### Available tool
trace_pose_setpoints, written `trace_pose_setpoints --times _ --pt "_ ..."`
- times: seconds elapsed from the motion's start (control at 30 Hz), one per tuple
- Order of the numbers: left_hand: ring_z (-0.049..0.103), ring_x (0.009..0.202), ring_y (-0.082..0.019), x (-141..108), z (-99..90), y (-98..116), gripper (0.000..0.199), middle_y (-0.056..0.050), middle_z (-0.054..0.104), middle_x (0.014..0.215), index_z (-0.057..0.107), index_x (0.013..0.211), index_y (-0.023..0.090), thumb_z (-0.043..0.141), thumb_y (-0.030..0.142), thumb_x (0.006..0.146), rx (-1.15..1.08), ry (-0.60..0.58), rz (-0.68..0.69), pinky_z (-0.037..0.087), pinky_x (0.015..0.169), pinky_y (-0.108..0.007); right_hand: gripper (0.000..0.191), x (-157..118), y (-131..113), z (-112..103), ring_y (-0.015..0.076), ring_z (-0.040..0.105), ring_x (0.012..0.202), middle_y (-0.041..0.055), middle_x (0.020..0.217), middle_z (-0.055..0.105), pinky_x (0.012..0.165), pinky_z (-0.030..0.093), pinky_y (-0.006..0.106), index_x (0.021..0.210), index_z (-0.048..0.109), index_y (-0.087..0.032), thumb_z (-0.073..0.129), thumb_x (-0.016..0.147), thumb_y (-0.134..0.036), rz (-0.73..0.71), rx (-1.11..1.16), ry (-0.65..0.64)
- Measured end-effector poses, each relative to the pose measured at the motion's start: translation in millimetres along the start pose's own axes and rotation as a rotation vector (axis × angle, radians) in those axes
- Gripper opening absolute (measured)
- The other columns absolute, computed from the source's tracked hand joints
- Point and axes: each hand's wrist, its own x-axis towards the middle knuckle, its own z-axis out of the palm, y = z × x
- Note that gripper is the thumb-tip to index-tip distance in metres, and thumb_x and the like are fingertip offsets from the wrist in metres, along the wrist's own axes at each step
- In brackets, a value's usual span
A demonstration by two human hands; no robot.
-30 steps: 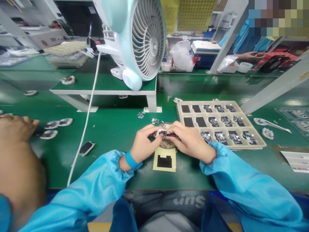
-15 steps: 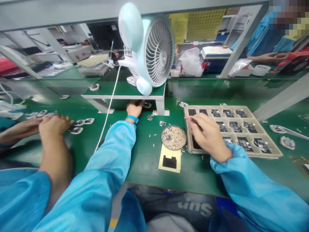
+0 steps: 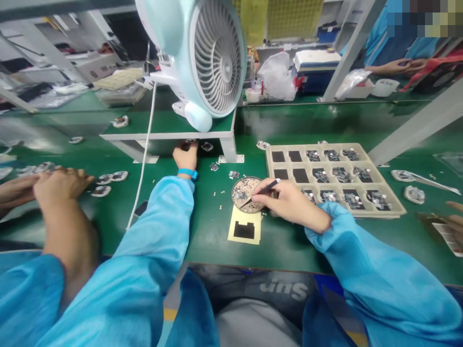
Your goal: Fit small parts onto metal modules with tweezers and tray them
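My right hand (image 3: 285,198) is closed in a pen-like grip on dark tweezers (image 3: 270,187). The tips point down at a round dish (image 3: 233,198) of tiny light and dark pieces, with a small circuit board in it. My left hand (image 3: 185,156), with a blue wristband, reaches beneath the low shelf; its fingers curl round a small white-edged electronic part (image 3: 190,142), partly hidden. A similar white-cased part (image 3: 207,146) lies beside it. Small circuit boards (image 3: 234,174) rest near the dish, and a yellow card (image 3: 234,239) with a black patch lies below.
A compartment tray (image 3: 393,209) of circuit boards lies to the right. A blue-white fan (image 3: 202,62) stands on the low shelf (image 3: 166,137), its white cable (image 3: 145,149) hanging down. A co-worker's hands (image 3: 61,185) are at left, another person's hand (image 3: 455,217) at far right.
My right hand has moved from the tray's left side to the dish, tweezers pointing into it. My left hand stays under the shelf, now with a part at its fingers. The view has shifted.
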Motion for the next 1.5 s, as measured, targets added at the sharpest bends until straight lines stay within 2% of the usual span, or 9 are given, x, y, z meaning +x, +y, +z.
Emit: trace_pose_setpoints --times 0.1,0.2,0.3,0.5,0.73,0.9,1.1,1.23,1.5 --pt "0.067 0.106 -0.022 -44 -1.7 1 0.031 -0.012 0.071 0.109 0.063 0.106 0.013 0.070 0.034 0.085 -0.128 0.030 0.046 0.051 0.097 -0.036 0.004 -3 4 10 0.0189 0.072 0.099 0.0014 0.099 0.078 0.095 0.055 0.034 0.091 0.076 -0.023 0.075 0.089 -0.026 -0.092 -0.042 -0.084" --pt "0.070 0.100 -0.021 -88 -4.7 20 0.048 -0.010 0.072 0.110 0.062 0.119 0.017 0.079 0.038 0.078 -0.404 -0.251 0.117 0.056 0.082 -0.030 0.007 -5 7 15 0.0182 0.073 0.096 0.0010 0.099 0.078 0.090 0.056 0.033 0.097 0.076 -0.024 0.073 0.092 -0.027 -0.107 -0.093 -0.093" --pt "0.072 0.085 -0.018 -119 -7.0 44 0.057 -0.007 0.073 0.104 0.058 0.126 0.020 0.082 0.034 0.076 -0.579 -0.532 0.019 0.055 0.067 -0.025 0.010 -6 8 17 0.0175 0.073 0.088 0.0017 0.097 0.078 0.082 0.057 0.031 0.099 0.075 -0.022 0.072 0.092 -0.029 -0.113 -0.139 -0.098" --pt "0.072 0.096 -0.019 -143 -13.8 57 0.048 -0.009 0.073 0.109 0.065 0.119 0.017 0.082 0.015 0.073 -0.487 -0.918 -0.125 0.058 0.086 -0.029 0.009 -5 9 19 0.0182 0.072 0.088 0.0013 0.096 0.078 0.083 0.057 0.033 0.097 0.074 -0.023 0.073 0.091 -0.029 -0.104 -0.199 -0.106" --pt "0.071 0.107 -0.022 -144 -15.7 56 0.046 -0.012 0.071 0.124 0.067 0.123 0.014 0.076 0.015 0.077 -0.477 -0.933 -0.212 0.057 0.094 -0.034 0.008 -7 -4 8 0.0190 0.073 0.088 0.0021 0.093 0.076 0.083 0.059 0.035 0.093 0.073 -0.023 0.075 0.089 -0.029 -0.032 -0.011 0.000" --pt "0.071 0.086 -0.019 -146 -17.8 58 0.047 -0.008 0.074 0.101 0.063 0.121 0.016 0.074 0.012 0.076 -0.390 -0.951 -0.214 0.058 0.076 -0.031 0.007 -2 -7 -15 0.0223 0.073 0.092 0.0043 0.093 0.076 0.087 0.060 0.041 0.090 0.072 -0.025 0.077 0.088 -0.029 -0.128 0.032 0.289" --pt "0.068 0.085 -0.017 -149 -19.7 60 0.033 -0.007 0.072 0.098 0.065 0.111 0.015 0.075 0.021 0.080 -0.309 -0.954 -0.180 0.056 0.076 -0.030 0.009 6 9 -16 0.0224 0.072 0.091 0.0034 0.092 0.076 0.088 0.060 0.043 0.090 0.072 -0.025 0.078 0.087 -0.031 -0.212 -0.063 0.437" --pt "0.068 0.081 -0.017 -150 -19.0 59 0.028 -0.007 0.072 0.093 0.068 0.107 0.015 0.073 0.032 0.085 -0.304 -0.934 -0.167 0.056 0.075 -0.030 0.006 6 17 -9 0.0214 0.073 0.089 0.0035 0.092 0.076 0.086 0.061 0.041 0.092 0.072 -0.023 0.076 0.087 -0.024 -0.242 -0.067 0.416" --pt "0.071 0.084 -0.021 -153 -18.2 52 0.030 -0.006 0.073 0.088 0.072 0.117 0.017 0.068 0.028 0.089 -0.195 -0.873 -0.058 0.060 0.077 -0.035 0.012 1 9 -3 0.0246 0.072 0.088 0.0053 0.093 0.078 0.084 0.058 0.046 0.094 0.073 -0.026 0.074 0.086 -0.017 -0.372 -0.298 0.327"
